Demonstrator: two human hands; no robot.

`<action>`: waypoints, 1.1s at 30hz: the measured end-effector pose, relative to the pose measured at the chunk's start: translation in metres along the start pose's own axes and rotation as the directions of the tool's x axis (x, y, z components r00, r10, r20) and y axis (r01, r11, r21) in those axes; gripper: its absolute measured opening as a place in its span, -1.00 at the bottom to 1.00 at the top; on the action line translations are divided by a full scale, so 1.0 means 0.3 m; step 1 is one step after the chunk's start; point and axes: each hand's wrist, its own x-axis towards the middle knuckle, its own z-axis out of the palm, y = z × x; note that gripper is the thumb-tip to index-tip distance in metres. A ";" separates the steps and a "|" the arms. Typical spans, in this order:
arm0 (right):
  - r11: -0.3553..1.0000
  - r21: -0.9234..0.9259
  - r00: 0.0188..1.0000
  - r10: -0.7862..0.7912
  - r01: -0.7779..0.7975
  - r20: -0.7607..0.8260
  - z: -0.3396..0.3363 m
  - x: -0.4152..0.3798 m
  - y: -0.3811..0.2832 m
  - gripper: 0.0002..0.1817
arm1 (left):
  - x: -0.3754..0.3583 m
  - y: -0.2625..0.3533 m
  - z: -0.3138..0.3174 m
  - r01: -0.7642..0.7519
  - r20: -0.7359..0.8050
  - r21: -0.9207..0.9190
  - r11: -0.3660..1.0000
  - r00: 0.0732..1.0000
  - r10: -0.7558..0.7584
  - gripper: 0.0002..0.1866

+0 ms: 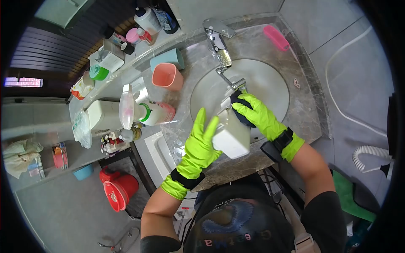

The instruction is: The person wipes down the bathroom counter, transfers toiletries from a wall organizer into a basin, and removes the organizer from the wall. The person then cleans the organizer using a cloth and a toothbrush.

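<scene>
Both hands wear bright yellow-green gloves with black wrist bands. A white plastic holder (233,135) is over the near edge of the round white sink (270,84). My left hand (198,145) supports the holder's left side, two fingers stretched out and the thumb hidden. My right hand (256,113) grips a dark cloth (241,110) against the holder's upper right side. Just beyond them, the chrome faucet (221,49) has a jointed spout extension (230,81) that reaches down to the cloth.
Left of the sink stand a pink cup (168,76), a blue cup (173,58) and a spray bottle (156,113). A pink case (276,38) lies at the back right. Bottles line the ledge (139,57). A red bucket (122,187) is at lower left.
</scene>
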 end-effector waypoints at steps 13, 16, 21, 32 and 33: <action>0.954 0.271 0.964 0.182 -0.126 -0.194 -0.088 -0.184 -0.311 -0.72 | 0.199 0.138 -0.068 -0.095 0.084 0.079 0.992 0.993 0.088 0.21; 0.987 0.160 0.985 0.022 0.006 -0.173 -0.130 -0.223 -0.337 -0.70 | 0.248 0.146 -0.057 0.095 0.113 -0.039 0.995 0.989 -0.090 0.25; 0.807 -0.484 0.860 -0.474 0.339 -0.188 -0.020 -0.217 -0.187 -0.40 | 0.338 0.207 -0.053 0.197 0.227 0.074 0.978 0.951 -0.209 0.09; 0.986 -0.005 0.903 -0.154 0.165 -0.401 -0.075 -0.006 -0.203 -0.65 | 0.315 0.198 0.011 0.172 0.108 0.058 0.983 0.978 -0.177 -0.05; 0.969 0.157 0.903 -0.110 0.190 -0.416 -0.085 0.007 -0.198 -0.66 | 0.320 0.205 0.003 0.177 0.131 0.060 0.982 0.974 -0.183 -0.05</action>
